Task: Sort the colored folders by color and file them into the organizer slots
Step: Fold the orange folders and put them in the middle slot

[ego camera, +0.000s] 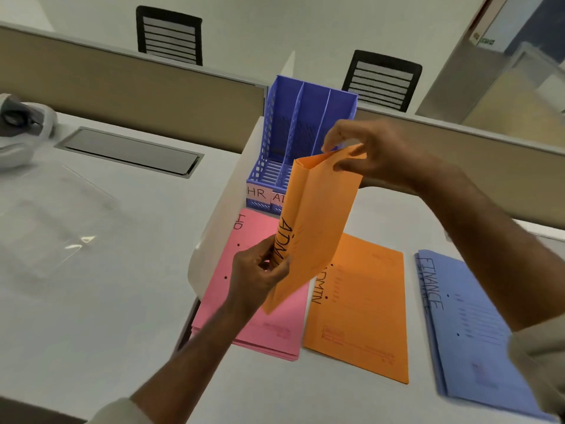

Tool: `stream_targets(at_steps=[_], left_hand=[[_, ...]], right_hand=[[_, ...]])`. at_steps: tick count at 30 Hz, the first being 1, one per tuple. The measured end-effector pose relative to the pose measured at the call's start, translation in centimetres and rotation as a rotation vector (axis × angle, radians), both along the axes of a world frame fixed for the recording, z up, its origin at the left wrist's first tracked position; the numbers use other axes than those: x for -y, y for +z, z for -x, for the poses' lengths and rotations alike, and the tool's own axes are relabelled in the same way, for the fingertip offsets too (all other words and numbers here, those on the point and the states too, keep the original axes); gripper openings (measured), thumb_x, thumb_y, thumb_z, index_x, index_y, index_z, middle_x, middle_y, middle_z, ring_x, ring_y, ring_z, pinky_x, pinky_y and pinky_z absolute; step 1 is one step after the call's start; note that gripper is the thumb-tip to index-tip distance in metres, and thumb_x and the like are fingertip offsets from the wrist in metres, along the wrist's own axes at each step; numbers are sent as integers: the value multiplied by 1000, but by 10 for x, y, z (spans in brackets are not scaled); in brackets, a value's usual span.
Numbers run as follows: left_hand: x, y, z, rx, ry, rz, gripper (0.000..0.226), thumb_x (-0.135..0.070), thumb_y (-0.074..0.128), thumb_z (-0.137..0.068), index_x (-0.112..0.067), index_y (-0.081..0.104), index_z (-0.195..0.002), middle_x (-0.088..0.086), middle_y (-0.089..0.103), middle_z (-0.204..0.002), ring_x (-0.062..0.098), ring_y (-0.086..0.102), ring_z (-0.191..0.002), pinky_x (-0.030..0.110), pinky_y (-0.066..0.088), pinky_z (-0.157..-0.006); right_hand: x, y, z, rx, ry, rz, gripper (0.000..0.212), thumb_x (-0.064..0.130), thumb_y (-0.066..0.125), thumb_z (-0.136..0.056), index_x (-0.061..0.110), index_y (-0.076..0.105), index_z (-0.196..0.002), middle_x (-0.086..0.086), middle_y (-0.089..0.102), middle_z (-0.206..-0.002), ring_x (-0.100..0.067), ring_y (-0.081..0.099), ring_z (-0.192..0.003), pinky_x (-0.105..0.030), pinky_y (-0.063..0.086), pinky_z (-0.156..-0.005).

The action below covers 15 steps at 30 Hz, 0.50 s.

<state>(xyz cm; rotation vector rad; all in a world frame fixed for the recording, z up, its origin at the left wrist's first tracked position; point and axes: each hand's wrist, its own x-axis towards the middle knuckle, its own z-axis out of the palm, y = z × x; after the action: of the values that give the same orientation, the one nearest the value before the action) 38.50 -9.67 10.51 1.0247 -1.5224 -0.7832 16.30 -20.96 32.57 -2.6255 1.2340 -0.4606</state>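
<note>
Orange folder (pixel 318 228) upright, left hand (pixel 260 270) below, right hand (pixel 376 151) atop

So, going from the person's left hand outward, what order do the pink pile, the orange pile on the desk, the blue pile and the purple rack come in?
From the left hand, in the head view:
1. Pink pile, directly beneath the hand.
2. Orange pile on the desk, just to its right.
3. Purple rack, beyond it at the back of the desk.
4. Blue pile, far right.
The last two are fairly close to call.

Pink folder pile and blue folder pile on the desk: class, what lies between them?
In the head view, an orange ADMIN folder lies flat between the pink pile and blue pile.
</note>
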Motion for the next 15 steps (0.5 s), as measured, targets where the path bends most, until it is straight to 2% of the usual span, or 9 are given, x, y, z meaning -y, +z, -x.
stream_targets(at_steps=[4, 8, 11, 13, 15], left_hand=[[-6, 3, -5, 74, 95, 106, 44, -32, 71, -88, -23, 61, -130, -23, 69, -105, -6, 67, -86, 17, 59, -73], [-9, 8, -5, 102, 145, 168, 51, -35, 69, -89, -26, 52, -137, -20, 64, -112, -16, 61, -96, 11, 54, -83], [-7, 9, -3, 113, 144, 203, 55, -40, 66, -93, -30, 44, -143, -15, 63, -116, -11, 62, -102, 17, 56, -86], [-3, 9, -2, 134, 164, 220, 58, -39, 66, -93, -26, 43, -144, -10, 67, -117, -3, 64, -102, 19, 57, -88], [3, 7, -1, 179, 198, 233, 64, -36, 67, -92, -26, 39, -148, 0, 69, -118, 1, 63, -104, 12, 50, -94]], right_hand=[[1, 11, -14, -174, 82, 23, 20, 24, 74, -88, 31, 60, -100, 11, 67, -98, -14, 67, -91, -45, 59, -76], [5, 23, -25, -164, 128, -4, 22, 21, 76, -86, 33, 58, -94, 19, 61, -90, -11, 67, -87, -40, 60, -75], [10, 34, -34, -159, 153, 2, 19, 20, 76, -85, 26, 61, -95, 15, 63, -93, -13, 67, -89, -39, 60, -75], [14, 42, -40, -186, 176, 14, 17, 20, 77, -84, 20, 63, -94, 11, 66, -93, -15, 67, -88, -43, 60, -77], [19, 50, -45, -204, 201, 13, 15, 19, 77, -84, 16, 66, -93, 6, 69, -93, -16, 69, -88, -46, 60, -79]])
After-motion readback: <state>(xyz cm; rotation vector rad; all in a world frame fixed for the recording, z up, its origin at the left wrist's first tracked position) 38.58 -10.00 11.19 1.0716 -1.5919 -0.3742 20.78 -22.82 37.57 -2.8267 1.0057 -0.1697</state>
